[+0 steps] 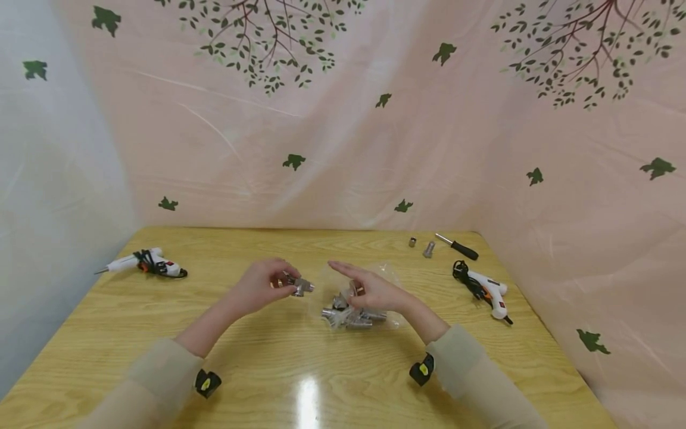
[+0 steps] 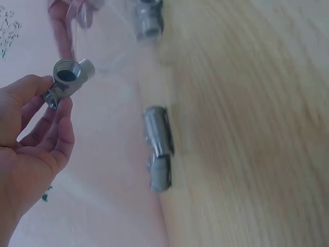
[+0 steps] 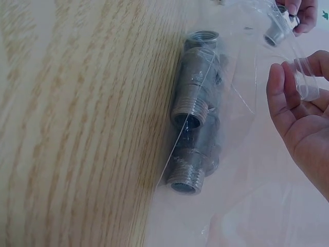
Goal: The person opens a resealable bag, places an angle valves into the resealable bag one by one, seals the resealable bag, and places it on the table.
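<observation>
My left hand point(image 1: 262, 285) pinches a silvery metal tee pipe fitting point(image 2: 69, 77) between thumb and fingertips, raised over the table. One threaded opening of the fitting faces the left wrist camera. Just to the right, my right hand point(image 1: 375, 290) grips the edge of a clear plastic bag point(image 3: 239, 87) between thumb and fingers. Inside the bag, several metal fittings point(image 3: 193, 98) with threaded ends lie on the table. The right hand and the film partly cover them in the head view.
A glue gun point(image 1: 155, 262) with its cord wound up lies at the left of the wooden table point(image 1: 257, 381). At the right lie another glue gun point(image 1: 490, 292), a screwdriver point(image 1: 458, 246), a metal fitting point(image 1: 429, 249) and a small nut-like piece point(image 1: 412, 242). Patterned cloth point(image 1: 332, 196) hangs behind.
</observation>
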Demonstrator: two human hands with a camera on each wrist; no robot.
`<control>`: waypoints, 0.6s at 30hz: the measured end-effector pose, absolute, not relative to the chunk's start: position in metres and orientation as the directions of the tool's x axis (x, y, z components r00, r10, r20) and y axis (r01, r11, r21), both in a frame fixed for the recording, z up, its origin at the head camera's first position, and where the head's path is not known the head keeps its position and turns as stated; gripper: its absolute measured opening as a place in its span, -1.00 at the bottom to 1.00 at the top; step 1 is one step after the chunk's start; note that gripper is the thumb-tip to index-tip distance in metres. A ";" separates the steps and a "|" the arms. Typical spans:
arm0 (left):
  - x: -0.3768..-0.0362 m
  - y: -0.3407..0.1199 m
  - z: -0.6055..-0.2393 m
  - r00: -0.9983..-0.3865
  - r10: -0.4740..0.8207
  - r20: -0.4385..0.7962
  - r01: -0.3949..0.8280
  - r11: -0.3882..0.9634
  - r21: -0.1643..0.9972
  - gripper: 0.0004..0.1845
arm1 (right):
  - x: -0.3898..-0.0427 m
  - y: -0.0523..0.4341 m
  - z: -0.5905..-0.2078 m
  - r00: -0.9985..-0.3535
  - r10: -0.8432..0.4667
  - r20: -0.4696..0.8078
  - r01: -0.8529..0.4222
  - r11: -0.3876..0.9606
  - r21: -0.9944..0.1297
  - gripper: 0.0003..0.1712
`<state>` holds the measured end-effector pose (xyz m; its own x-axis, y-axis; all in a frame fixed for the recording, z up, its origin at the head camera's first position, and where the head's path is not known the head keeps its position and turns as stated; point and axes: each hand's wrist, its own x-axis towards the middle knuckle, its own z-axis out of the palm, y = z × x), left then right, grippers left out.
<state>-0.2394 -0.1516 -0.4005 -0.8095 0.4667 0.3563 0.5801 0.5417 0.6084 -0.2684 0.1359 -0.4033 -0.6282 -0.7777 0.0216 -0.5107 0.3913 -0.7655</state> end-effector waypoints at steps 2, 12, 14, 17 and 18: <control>-0.238 -0.144 -0.404 -0.805 0.469 0.362 0.584 0.523 0.621 -0.81 | -0.268 0.136 -0.403 -0.630 -0.776 0.017 -0.503 0.391 -0.771 -0.09; -0.233 -0.108 -0.426 -0.819 0.454 0.350 0.554 0.469 0.687 -0.81 | -0.267 0.136 -0.401 -0.629 -0.777 0.025 -0.509 0.387 -0.769 -0.10; -0.233 -0.102 -0.430 -0.827 0.455 0.331 0.539 0.474 0.696 -0.81 | -0.266 0.135 -0.401 -0.627 -0.778 0.030 -0.520 0.389 -0.760 -0.11; -0.233 -0.094 -0.434 -0.833 0.459 0.311 0.526 0.480 0.702 -0.81 | -0.265 0.134 -0.400 -0.627 -0.778 0.038 -0.532 0.392 -0.750 -0.11; -0.234 -0.091 -0.435 -0.834 0.460 0.306 0.523 0.480 0.704 -0.81 | -0.264 0.133 -0.399 -0.627 -0.778 0.042 -0.536 0.391 -0.749 -0.11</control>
<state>-0.2336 -0.0912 -0.4349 -0.8338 0.4598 0.3055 0.5229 0.4805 0.7041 -0.2638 0.1334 -0.3995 -0.6266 -0.7782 0.0422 -0.5355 0.3907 -0.7487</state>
